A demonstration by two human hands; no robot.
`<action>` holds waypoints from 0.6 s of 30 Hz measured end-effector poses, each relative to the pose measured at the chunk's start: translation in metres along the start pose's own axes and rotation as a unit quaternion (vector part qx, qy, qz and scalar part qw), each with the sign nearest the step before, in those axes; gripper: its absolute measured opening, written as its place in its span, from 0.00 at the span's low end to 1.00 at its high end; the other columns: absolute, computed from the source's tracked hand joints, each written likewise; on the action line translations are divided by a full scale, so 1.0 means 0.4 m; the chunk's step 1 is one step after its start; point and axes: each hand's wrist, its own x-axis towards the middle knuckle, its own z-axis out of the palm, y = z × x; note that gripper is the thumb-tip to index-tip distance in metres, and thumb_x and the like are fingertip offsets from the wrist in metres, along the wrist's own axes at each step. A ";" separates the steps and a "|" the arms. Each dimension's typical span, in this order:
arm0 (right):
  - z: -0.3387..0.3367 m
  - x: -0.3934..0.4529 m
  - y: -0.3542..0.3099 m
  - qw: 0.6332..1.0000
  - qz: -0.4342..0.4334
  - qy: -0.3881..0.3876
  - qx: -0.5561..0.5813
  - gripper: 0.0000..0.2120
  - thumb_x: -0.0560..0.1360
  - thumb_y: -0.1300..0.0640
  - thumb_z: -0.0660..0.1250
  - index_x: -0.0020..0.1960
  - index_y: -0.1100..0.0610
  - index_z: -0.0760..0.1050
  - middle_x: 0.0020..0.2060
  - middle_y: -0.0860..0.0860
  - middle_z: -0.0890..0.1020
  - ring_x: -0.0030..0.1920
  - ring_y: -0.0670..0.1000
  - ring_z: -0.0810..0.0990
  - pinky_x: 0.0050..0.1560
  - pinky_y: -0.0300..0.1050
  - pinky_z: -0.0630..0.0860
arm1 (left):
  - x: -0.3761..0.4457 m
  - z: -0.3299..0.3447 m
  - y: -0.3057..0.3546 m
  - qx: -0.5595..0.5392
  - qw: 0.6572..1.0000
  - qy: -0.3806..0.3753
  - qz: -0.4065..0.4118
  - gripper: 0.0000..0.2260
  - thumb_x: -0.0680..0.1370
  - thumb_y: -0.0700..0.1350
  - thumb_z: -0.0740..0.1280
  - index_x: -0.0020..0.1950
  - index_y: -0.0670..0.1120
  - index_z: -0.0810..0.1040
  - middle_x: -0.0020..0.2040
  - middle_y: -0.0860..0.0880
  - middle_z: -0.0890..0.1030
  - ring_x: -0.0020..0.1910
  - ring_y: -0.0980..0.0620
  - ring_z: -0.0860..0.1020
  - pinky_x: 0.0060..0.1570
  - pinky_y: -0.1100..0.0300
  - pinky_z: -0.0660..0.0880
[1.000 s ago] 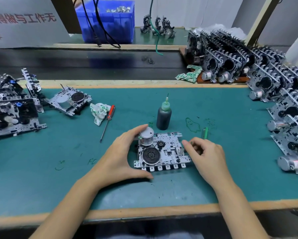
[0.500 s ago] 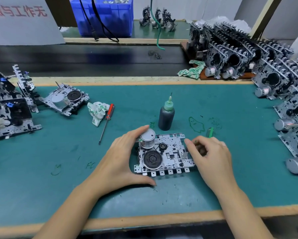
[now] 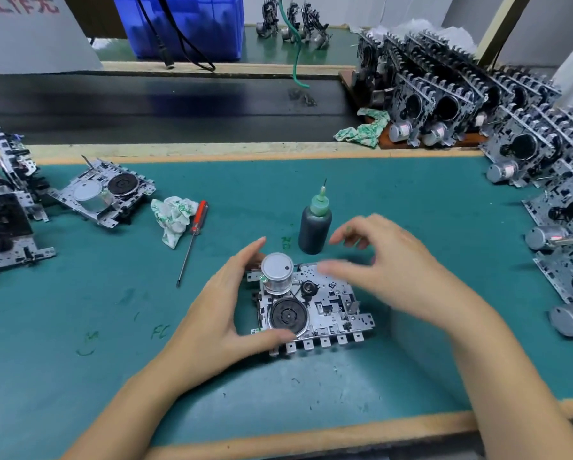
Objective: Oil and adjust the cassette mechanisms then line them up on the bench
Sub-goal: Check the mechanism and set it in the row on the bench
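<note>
Mechanism [image 3: 315, 307] gripped by left hand [image 3: 218, 313]

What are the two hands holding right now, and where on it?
The left hand grips the cassette mechanism by its left end, fingers behind, thumb on the near edge. The right hand hovers blurred above it, holding nothing.

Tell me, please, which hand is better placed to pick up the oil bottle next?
Probably the right hand: it hovers empty just beside the oil bottle, fingers loosely curled. The left hand is busy gripping the cassette mechanism to steady it.
</note>
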 end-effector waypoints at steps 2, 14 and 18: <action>-0.006 -0.019 0.005 0.982 -0.061 -0.153 -0.091 0.46 0.57 0.29 0.69 0.71 0.43 0.61 0.66 0.40 0.65 0.68 0.39 0.58 0.68 0.36 0.56 | 0.003 0.001 0.004 0.041 0.999 -0.026 0.007 0.49 0.55 0.69 0.73 0.72 0.66 0.53 0.66 0.75 0.61 0.66 0.72 0.61 0.63 0.76 0.57; 0.022 -0.031 -0.012 0.958 -0.165 -0.083 -0.220 0.46 0.57 0.34 0.72 0.70 0.45 0.60 0.60 0.38 0.73 0.58 0.44 0.73 0.50 0.41 0.68 | 0.002 0.003 -0.004 -0.029 0.999 0.011 0.043 0.51 0.57 0.64 0.78 0.74 0.61 0.55 0.69 0.63 0.65 0.69 0.60 0.67 0.66 0.64 0.65; -0.002 -0.044 -0.004 0.974 -0.083 -0.158 0.141 0.36 0.55 0.41 0.76 0.62 0.41 0.71 0.57 0.35 0.78 0.57 0.35 0.75 0.58 0.32 0.69 | 0.023 -0.020 0.008 -0.332 0.943 0.007 -0.039 0.55 0.55 0.75 0.72 0.71 0.44 0.64 0.69 0.49 0.72 0.68 0.53 0.72 0.69 0.57 0.66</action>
